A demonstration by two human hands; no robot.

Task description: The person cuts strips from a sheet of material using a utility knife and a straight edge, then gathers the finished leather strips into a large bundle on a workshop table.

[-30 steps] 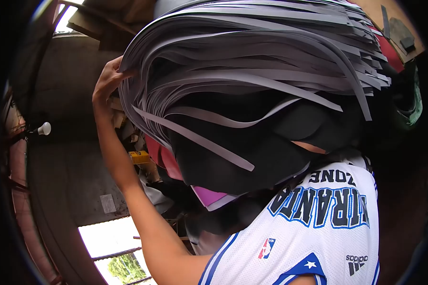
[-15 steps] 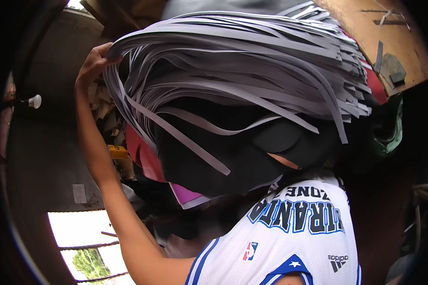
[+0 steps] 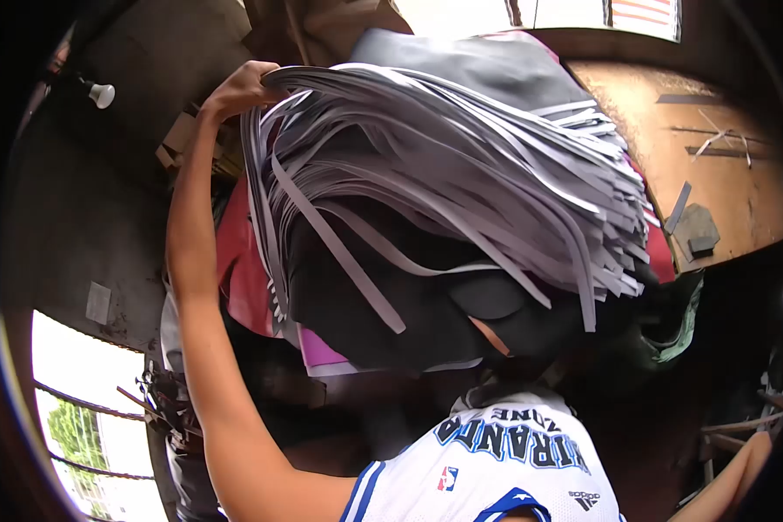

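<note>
My left hand (image 3: pixel 250 87) is closed round the bent end of a thick bundle of long grey strips (image 3: pixel 426 148) at the upper left. The strips fan out to the right, their loose ends hanging at different lengths. Under them lies a large black sheet (image 3: pixel 365 304), with purple material (image 3: pixel 322 348) and red material (image 3: pixel 244 270) showing at its edges. Part of my right arm shows at the lower right edge, but its hand is outside the view.
A wooden surface (image 3: pixel 748 196) at the right carries thin dark strips and small offcuts. More dark sheet material (image 3: pixel 478 70) lies behind the bundle. A light bulb (image 3: pixel 101 95) hangs at the upper left. Green material (image 3: pixel 683 326) hangs at the right, near wooden pieces.
The view has shifted, bringing windows into sight at the top. My left hand still grips the strips and appears farther right in the frame. Part of my right arm has come into view.
</note>
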